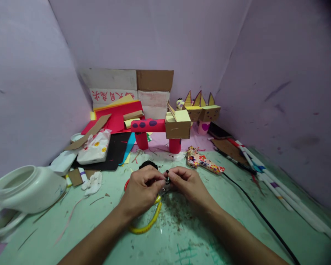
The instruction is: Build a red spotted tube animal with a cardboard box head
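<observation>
My left hand [145, 187] and my right hand [186, 182] meet at the middle of the green table [113, 235], each with thumb and forefinger pinched. Between the fingertips is a small black-and-white piece [167, 179], mostly hidden; my right fingers close on it. What my left fingers pinch is too small to make out. A yellow curved handle [147, 228] shows below my left hand, with a bit of red beside it. Behind that hand lies a black round thing [148, 164].
A red tube figure with a cardboard box head [178, 129] stands behind my hands. The patterned glue gun [205, 162] and its black cord lie right. At left are a white pot [30, 187], a tissue pack [95, 147] and coloured paper. Long white tubes [284, 191] lie far right.
</observation>
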`<state>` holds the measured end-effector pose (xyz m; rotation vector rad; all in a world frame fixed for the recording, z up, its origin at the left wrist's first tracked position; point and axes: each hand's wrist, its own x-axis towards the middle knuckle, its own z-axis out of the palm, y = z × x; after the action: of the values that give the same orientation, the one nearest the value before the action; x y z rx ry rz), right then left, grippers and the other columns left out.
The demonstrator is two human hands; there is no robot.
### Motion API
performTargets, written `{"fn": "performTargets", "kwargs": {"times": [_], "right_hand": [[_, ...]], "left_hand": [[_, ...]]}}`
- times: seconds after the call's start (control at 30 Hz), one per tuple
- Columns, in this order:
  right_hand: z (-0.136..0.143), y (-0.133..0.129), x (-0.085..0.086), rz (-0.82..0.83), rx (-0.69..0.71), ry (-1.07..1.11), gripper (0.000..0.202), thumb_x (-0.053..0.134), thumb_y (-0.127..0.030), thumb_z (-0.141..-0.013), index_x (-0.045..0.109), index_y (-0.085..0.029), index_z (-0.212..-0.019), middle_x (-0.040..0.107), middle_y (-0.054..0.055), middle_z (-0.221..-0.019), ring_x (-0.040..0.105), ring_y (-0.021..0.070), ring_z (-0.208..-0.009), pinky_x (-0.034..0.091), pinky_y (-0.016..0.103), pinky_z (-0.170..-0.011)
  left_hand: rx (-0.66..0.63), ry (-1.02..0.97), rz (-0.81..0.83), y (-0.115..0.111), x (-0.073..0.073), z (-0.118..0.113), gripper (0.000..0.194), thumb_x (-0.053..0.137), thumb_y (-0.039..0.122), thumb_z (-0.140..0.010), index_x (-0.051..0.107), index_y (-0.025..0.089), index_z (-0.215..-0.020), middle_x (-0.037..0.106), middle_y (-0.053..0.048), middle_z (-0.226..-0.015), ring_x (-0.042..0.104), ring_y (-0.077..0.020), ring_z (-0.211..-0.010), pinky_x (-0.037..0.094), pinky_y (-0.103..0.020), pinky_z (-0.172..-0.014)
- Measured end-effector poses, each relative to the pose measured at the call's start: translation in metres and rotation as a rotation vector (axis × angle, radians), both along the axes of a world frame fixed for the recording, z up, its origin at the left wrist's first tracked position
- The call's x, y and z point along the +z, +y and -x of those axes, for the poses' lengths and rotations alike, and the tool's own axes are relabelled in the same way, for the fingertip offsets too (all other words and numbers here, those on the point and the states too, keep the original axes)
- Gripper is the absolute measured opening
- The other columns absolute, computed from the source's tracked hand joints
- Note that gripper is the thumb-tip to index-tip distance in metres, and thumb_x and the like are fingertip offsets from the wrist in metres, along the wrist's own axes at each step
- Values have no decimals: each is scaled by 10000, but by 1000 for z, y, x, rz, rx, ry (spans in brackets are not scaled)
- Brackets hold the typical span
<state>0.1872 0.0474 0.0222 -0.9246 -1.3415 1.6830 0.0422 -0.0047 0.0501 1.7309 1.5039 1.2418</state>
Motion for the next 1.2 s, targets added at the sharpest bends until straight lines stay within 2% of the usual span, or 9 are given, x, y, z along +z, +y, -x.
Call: {"fn": "performTargets", "kwargs": {"times": [0.1, 0.2, 0.37, 0.53, 0.67, 0.87, 1.07, 1.13, 1.2], "right_hand": [[3, 0, -3, 16, 11, 10, 314, 736, -452, -604, 682, -152, -678, 581, -17, -552, 489, 85, -487, 375, 222, -496], [3, 0, -3, -12, -3, -13, 278, 718, -421, -627, 694, -150, -685, 570, -24, -512, 467, 77, -450, 344, 214, -462], [3, -1, -1, -68, -7, -70, 221, 687, -366, -653, 706, -146, -657, 529, -32, -459, 429, 74, -434, 315, 216, -442], [3, -2, 1, -101, -10, -89, 171, 687, -322, -637, 720, -156, -651, 556, -27, -480, 424, 77, -446, 329, 221, -451], [2, -4, 3, -184, -30, -87, 105, 694, -274, -634, 734, -180, -658, 632, -6, -582, 517, 108, -532, 399, 233, -513], [3, -6, -1, -276, -84, -52, 60, 711, -253, -641, 740, -202, -653, 657, 26, -656, 580, 148, -628, 444, 261, -580], [4, -5, -4, -207, 5, 53, 93, 745, -271, -613, 716, -189, -645, 604, 12, -701, 557, 131, -634, 436, 258, -584], [3, -5, -3, -129, 58, 105, 147, 752, -306, -615, 684, -179, -644, 570, -6, -654, 528, 115, -587, 415, 246, -559], [1, -4, -1, -20, 61, 182, 201, 761, -342, -603, 654, -181, -658, 547, -17, -644, 498, 106, -562, 394, 237, -543]], "left_hand": [[42, -68, 45, 0, 2, -1, 103, 589, 149, -707, 677, 138, -655, 610, -25, -656, 550, -116, -607, 405, -222, -553], [110, -215, 159, 1, 4, -5, 56, 627, 166, -654, 667, 136, -628, 609, -8, -591, 536, -104, -553, 401, -206, -515], [163, -470, 291, 2, 3, -9, 117, 688, 214, -563, 618, 132, -608, 540, 42, -459, 430, -58, -400, 333, -175, -394], [120, -598, 360, 4, -4, -5, 207, 714, 275, -573, 575, 138, -639, 543, 39, -425, 425, -59, -340, 335, -174, -360], [89, -666, 365, 5, -10, -3, 220, 727, 288, -593, 579, 133, -643, 544, 38, -422, 438, -53, -339, 349, -160, -363], [70, -788, 421, 3, -7, -9, 303, 776, 319, -556, 552, 136, -646, 537, 42, -407, 439, -46, -336, 341, -137, -343], [-29, -908, 442, 3, -8, -8, 431, 820, 291, -518, 490, 178, -771, 528, 79, -438, 450, -64, -342, 353, -143, -312], [-46, -881, 450, 3, -9, -7, 407, 804, 302, -548, 491, 177, -776, 533, 76, -451, 448, -62, -339, 341, -142, -307], [-7, -835, 411, 4, -7, -6, 365, 785, 323, -573, 499, 167, -738, 543, 63, -467, 438, -53, -343, 326, -140, -313]]}}
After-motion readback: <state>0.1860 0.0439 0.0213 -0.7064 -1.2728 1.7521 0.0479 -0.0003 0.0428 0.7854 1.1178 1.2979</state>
